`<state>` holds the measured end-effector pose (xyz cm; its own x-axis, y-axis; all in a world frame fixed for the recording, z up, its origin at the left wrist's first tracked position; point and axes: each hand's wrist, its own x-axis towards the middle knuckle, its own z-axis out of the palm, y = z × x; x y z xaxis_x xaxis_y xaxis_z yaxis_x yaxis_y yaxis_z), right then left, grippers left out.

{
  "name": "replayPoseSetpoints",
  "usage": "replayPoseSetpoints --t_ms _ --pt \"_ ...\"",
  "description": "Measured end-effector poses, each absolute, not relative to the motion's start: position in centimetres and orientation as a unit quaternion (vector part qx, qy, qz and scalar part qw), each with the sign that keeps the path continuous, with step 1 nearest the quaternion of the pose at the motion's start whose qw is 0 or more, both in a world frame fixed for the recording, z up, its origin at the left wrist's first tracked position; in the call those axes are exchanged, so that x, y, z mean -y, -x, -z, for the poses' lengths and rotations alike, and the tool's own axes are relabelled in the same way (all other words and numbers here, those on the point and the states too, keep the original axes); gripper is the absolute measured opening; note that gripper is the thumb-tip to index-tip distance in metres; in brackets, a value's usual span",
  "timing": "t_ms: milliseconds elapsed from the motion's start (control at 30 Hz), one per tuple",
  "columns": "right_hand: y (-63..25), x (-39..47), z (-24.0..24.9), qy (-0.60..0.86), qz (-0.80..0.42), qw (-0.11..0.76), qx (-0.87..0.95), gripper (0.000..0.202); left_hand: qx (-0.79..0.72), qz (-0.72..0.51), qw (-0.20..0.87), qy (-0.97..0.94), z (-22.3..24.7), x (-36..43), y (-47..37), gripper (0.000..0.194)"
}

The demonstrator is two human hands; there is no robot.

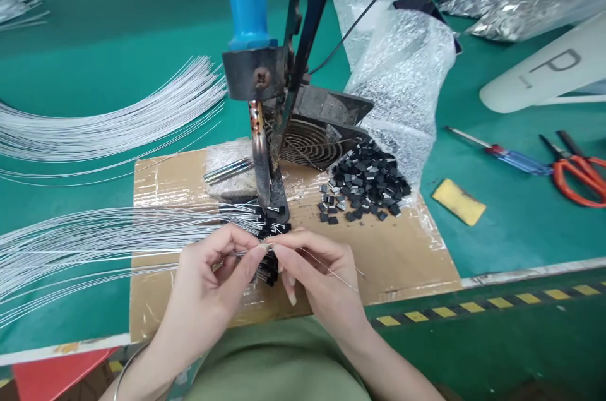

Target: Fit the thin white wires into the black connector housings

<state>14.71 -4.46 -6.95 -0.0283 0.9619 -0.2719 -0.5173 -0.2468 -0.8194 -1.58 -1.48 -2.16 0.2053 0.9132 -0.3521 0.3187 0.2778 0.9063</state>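
Pinching thin wires (239, 254) with left hand (215, 281) and right hand (324, 268), close beside black plugs (271, 273), near soldering iron (256, 115).

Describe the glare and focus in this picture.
Head view: white glare streaks the cardboard; the crinkled plastic glints; left hand and right hand look fairly sharp, but the tiny piece they pinch is too small to make out.
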Motion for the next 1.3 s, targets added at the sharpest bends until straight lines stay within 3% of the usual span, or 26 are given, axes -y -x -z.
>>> replayPoseSetpoints --t_ms 700,1300 --pt "-15.5 3.5 6.2 0.402 -0.754 0.496 0.154 0.012 -0.571 -0.243 0.548 -0.561 2.2 1.5 1.7 0.022" --pt "-14.7 3.6 6.6 0.389 -0.750 0.522 0.118 0.014 -0.586 -0.312 0.461 -0.590 3.3 2.4 1.0 0.015"
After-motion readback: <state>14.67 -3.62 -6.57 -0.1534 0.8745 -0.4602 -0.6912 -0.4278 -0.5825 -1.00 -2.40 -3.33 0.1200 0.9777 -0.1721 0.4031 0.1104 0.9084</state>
